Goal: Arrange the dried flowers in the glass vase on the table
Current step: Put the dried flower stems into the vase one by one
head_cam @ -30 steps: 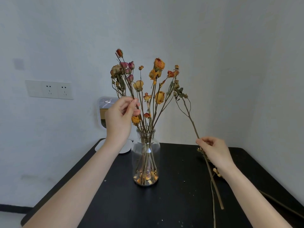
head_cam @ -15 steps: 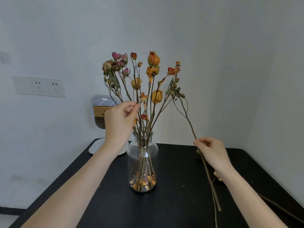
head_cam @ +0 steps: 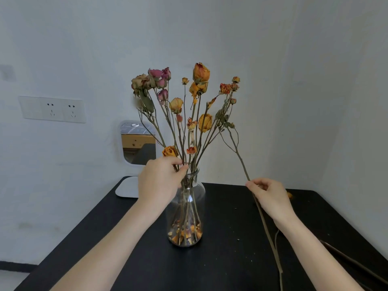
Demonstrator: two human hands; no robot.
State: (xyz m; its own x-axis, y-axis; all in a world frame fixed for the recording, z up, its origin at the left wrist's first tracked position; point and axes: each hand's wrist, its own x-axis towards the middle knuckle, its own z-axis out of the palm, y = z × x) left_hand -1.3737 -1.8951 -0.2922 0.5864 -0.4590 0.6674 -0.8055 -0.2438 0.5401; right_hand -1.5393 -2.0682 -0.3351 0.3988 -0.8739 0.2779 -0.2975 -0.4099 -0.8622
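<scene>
A clear glass vase [head_cam: 185, 208] stands on the black table [head_cam: 220, 259], with fallen petals at its bottom. Several dried flowers [head_cam: 189, 106], orange, yellow and pink, rise from its neck. My left hand [head_cam: 160, 181] pinches stems just above the vase's rim. To the right, my right hand [head_cam: 270, 196] pinches one long thin dried stem [head_cam: 239, 152], held outside the vase and leaning up left, its small buds near the bunch; its lower end reaches down past my wrist.
A small white-framed mirror [head_cam: 137, 141] on a round base stands behind the vase against the wall. A wall socket plate [head_cam: 52, 109] is at the left. Another loose stem [head_cam: 357, 263] lies at the table's right edge. Walls close in at the back and right.
My left hand has slid down the stems from mid-height to the vase's rim. The right hand with its stem has barely shifted. The view has tilted a little.
</scene>
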